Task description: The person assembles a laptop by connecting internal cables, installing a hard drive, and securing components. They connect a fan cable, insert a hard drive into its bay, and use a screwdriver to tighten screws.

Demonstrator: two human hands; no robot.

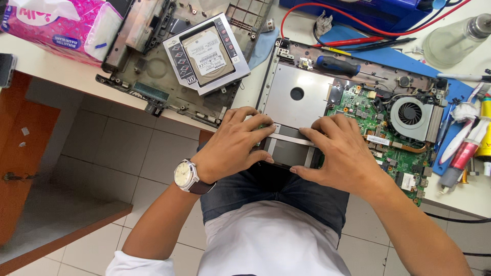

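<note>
- Head view: white workbench (66, 76) over grey tiled floor, crowded with a stripped dark laptop base cover (153, 66), a silver hard drive in its metal caddy (207, 53) and a blue-handled screwdriver (337, 65).
- Opened grey laptop chassis with green circuit board (358, 107) overhangs the bench edge above the lap; uneven pressing could tip it or flex the board.
- Left hand (232, 145) and right hand (345, 153) lie flat, fingers spread, pressing the silver bracket (294, 139), clasping nothing.
</note>
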